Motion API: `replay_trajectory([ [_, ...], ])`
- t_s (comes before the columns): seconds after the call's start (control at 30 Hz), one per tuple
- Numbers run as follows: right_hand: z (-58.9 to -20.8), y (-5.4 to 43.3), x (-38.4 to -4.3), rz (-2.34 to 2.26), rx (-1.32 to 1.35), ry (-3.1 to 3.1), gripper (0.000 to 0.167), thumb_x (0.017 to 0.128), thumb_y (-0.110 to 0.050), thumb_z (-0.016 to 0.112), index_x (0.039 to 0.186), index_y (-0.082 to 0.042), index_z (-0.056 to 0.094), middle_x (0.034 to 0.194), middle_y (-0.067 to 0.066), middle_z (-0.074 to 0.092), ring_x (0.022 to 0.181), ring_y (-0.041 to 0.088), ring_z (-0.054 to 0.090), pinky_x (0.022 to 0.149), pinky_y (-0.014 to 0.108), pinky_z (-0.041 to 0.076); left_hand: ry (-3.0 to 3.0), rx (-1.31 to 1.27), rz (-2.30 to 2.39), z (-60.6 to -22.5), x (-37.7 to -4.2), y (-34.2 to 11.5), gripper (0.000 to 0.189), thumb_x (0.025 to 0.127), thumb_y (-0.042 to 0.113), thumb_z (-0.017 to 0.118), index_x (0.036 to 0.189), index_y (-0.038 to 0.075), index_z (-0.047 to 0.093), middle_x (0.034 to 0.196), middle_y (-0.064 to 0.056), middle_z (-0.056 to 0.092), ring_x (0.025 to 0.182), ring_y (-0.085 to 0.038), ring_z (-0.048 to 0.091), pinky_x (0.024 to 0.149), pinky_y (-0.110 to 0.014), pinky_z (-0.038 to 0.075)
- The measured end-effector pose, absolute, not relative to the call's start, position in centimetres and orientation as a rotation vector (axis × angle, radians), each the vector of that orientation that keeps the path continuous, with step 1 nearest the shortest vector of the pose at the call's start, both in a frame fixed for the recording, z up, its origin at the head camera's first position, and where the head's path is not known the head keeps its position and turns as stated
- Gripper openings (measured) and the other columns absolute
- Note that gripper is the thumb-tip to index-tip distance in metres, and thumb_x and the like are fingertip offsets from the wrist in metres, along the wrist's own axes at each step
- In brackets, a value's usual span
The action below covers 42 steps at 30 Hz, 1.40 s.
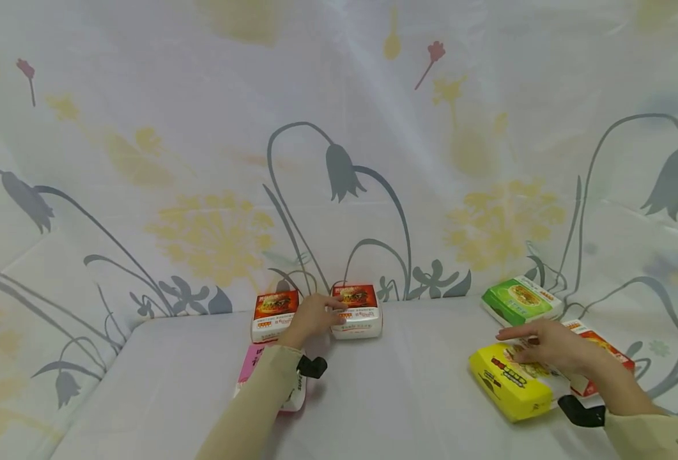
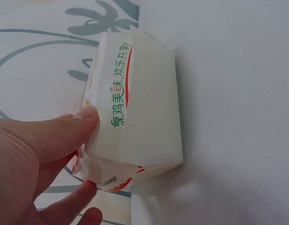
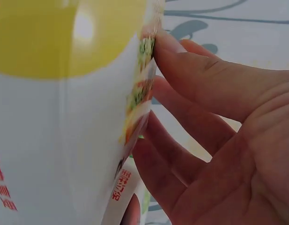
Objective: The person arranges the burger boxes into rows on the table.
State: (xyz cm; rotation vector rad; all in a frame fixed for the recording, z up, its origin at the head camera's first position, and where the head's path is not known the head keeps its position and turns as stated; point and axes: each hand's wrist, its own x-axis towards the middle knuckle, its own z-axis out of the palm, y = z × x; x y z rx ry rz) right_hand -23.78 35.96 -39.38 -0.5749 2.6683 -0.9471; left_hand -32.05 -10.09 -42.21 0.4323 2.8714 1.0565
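Note:
My left hand (image 1: 314, 317) touches the left side of a red-and-white burger box (image 1: 362, 319), its thumb and fingers fairly straight. Up close in the left wrist view, the thumb rests on the edge of this box (image 2: 146, 103), which bears green lettering. A second red-and-white box (image 1: 269, 319) stands just left of the hand. Under the left forearm lies a partly covered pink-and-white box (image 1: 252, 361). My right hand (image 1: 563, 345) rests on a yellow box (image 1: 508, 386) with extended fingers. In the right wrist view, thumb and fingertips lie along that box's edge (image 3: 64, 122).
Behind the right hand is a green box (image 1: 519, 300). A red-and-white box (image 1: 603, 348), partly hidden by the right hand, sits beside the yellow one. All stand on a white-covered table (image 1: 419, 396), backed by a flower-patterned curtain (image 1: 339, 83).

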Motion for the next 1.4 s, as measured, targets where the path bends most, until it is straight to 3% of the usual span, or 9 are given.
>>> replay_trajectory([
  [0.1, -39.6, 35.7, -23.9, -0.927, -0.569, 2.681, 0.047, 0.086, -0.025, 0.077, 0.126, -0.002, 0.068, 0.128, 0.019, 0.064, 0.120, 0.028, 0.058, 0.091, 0.046, 0.053, 2.868, 0.430, 1.054, -42.2, -32.0, -10.1, 0.025, 0.088, 0.021, 0.077, 0.113, 0.018, 0.077, 0.137, 0.002, 0.061, 0.131, -0.031, 0.049, 0.101, -0.046, 0.044],
  [0.17, -39.7, 35.5, -24.0, -0.910, -0.541, 2.689, 0.047, 0.086, -0.025, 0.077, 0.126, -0.002, 0.068, 0.129, 0.020, 0.063, 0.123, 0.045, 0.053, 0.093, 0.054, 0.050, 2.870, 0.439, 1.048, -42.2, -32.0, -10.1, 0.025, 0.088, 0.020, 0.077, 0.114, 0.018, 0.077, 0.137, 0.002, 0.061, 0.132, -0.031, 0.048, 0.102, -0.047, 0.044],
  [0.27, -39.9, 35.4, -24.0, -0.914, -0.539, 2.686, 0.047, 0.086, -0.024, 0.077, 0.126, 0.000, 0.067, 0.128, 0.022, 0.063, 0.124, 0.051, 0.049, 0.094, 0.060, 0.046, 2.868, 0.443, 1.044, -42.2, -32.0, -10.0, 0.025, 0.089, 0.020, 0.077, 0.114, 0.018, 0.077, 0.137, 0.003, 0.061, 0.133, -0.031, 0.047, 0.104, -0.048, 0.042],
  [0.5, -40.2, 35.2, -24.0, -0.923, -0.552, 2.691, 0.048, 0.087, -0.025, 0.076, 0.127, 0.000, 0.067, 0.128, 0.020, 0.064, 0.125, 0.048, 0.050, 0.095, 0.057, 0.047, 2.858, 0.427, 1.061, -42.1, -31.9, -10.0, 0.026, 0.089, 0.020, 0.076, 0.115, 0.018, 0.077, 0.138, 0.005, 0.060, 0.135, -0.030, 0.046, 0.107, -0.047, 0.040],
  [0.97, -41.1, 33.0, -23.7, -1.016, -0.474, 2.705, 0.047, 0.089, -0.029, 0.075, 0.128, -0.005, 0.067, 0.128, 0.017, 0.064, 0.128, 0.053, 0.043, 0.096, 0.068, 0.039, 2.864, 0.412, 1.059, -41.6, -32.0, -9.6, 0.025, 0.088, 0.020, 0.078, 0.113, 0.017, 0.078, 0.135, -0.001, 0.062, 0.126, -0.031, 0.052, 0.098, -0.047, 0.047],
  [1.4, -43.0, 29.7, -23.8, -1.017, -0.519, 2.865, 0.040, 0.089, -0.036, 0.074, 0.121, -0.011, 0.071, 0.125, 0.018, 0.066, 0.122, 0.047, 0.053, 0.094, 0.065, 0.043, 2.871, 0.385, 1.074, -41.9, -31.9, -9.6, 0.028, 0.087, 0.018, 0.078, 0.115, 0.017, 0.077, 0.132, -0.007, 0.063, 0.124, -0.032, 0.053, 0.097, -0.048, 0.047],
])
